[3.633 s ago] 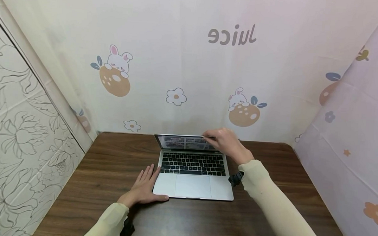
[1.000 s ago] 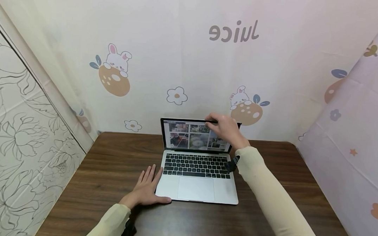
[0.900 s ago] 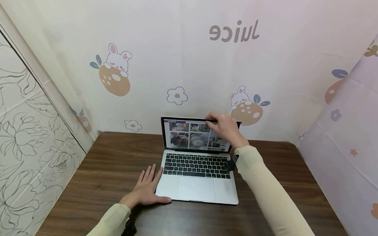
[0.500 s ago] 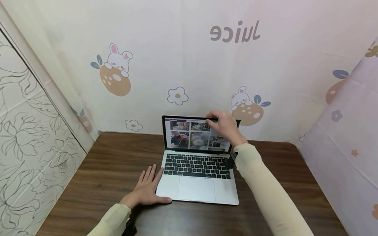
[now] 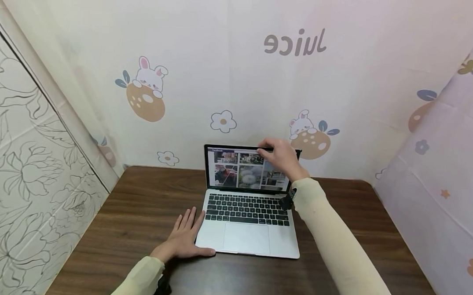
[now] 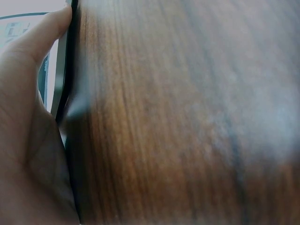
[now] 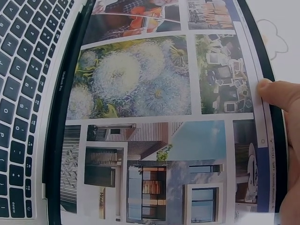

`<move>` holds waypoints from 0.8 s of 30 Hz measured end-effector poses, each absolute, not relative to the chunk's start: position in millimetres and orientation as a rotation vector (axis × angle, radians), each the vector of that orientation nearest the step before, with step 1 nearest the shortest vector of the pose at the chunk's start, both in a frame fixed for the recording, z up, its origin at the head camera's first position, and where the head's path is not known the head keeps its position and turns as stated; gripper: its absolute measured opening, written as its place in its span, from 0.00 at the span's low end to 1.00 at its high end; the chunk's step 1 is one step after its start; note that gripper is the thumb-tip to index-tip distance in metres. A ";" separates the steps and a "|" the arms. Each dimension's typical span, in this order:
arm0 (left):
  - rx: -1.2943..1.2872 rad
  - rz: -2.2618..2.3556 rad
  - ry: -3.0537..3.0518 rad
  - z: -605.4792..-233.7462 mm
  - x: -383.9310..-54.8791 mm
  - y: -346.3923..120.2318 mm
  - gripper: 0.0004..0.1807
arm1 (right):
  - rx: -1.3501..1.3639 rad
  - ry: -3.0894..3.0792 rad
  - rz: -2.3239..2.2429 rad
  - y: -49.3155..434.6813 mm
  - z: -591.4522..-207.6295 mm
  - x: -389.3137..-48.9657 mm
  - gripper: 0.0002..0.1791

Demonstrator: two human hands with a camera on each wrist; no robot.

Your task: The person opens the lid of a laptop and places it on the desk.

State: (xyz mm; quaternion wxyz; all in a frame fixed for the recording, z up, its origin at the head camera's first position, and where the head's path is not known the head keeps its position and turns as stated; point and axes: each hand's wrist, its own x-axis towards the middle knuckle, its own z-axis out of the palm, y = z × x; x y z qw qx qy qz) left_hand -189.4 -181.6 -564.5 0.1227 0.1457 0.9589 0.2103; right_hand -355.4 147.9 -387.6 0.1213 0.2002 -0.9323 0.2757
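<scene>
A silver laptop (image 5: 247, 238) with black keys sits on the wooden table, its lid raised and its screen (image 5: 249, 170) lit with a page of photos. My right hand (image 5: 281, 158) pinches the lid's top edge right of the middle, thumb on the screen side and fingers behind. In the right wrist view the thumb (image 7: 269, 89) lies over the black bezel, beside the pictures. My left hand (image 5: 185, 240) lies with spread fingers at the laptop's front left corner, thumb along the front edge. The left wrist view shows that thumb (image 6: 54, 23) against the laptop's edge.
The brown wooden table (image 5: 151, 196) extends around the laptop. Behind it hangs a pale curtain (image 5: 192, 75) printed with rabbits and flowers, close to the table's back edge. A flower-patterned panel (image 5: 29, 178) stands on the left. Dark wrist cameras (image 5: 286, 201) sit at both cuffs.
The lid has tilted further back, from low over the keys to about upright, with the right hand rising along with it. Over the last half second it has barely moved. The left hand stays put.
</scene>
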 end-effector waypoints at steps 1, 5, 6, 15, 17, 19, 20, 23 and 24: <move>0.422 0.602 2.798 -565.2 -189.4 -181.8 0.73 | 0.584 -2.723 0.815 147.6 -388.1 -356.2 0.12; 0.406 0.566 2.803 -568.0 -189.7 -183.1 0.74 | 0.570 -2.730 0.835 146.2 -390.0 -360.2 0.12; 0.407 0.565 2.804 -568.7 -189.6 -183.5 0.74 | 0.565 -2.731 0.835 145.7 -390.2 -361.0 0.12; 0.415 0.588 2.801 -566.0 -190.2 -183.7 0.74 | 0.528 -2.750 0.813 142.8 -388.6 -366.4 0.12; 0.410 0.578 2.798 -567.2 -190.5 -183.5 0.74 | 0.526 -2.753 0.809 142.9 -389.3 -368.0 0.12; 0.409 0.572 2.799 -569.1 -190.7 -183.5 0.75 | 0.534 -2.751 0.796 143.0 -390.3 -369.9 0.12; 0.407 0.564 2.798 -569.9 -190.9 -183.4 0.75 | 0.539 -2.749 0.788 143.0 -390.7 -370.8 0.12; 0.420 0.599 2.801 -569.6 -190.9 -182.7 0.75 | 0.551 -2.740 0.763 142.5 -391.5 -373.5 0.12; 0.424 0.601 2.805 -569.7 -191.0 -182.3 0.75 | 0.553 -2.739 0.757 142.3 -391.3 -374.0 0.12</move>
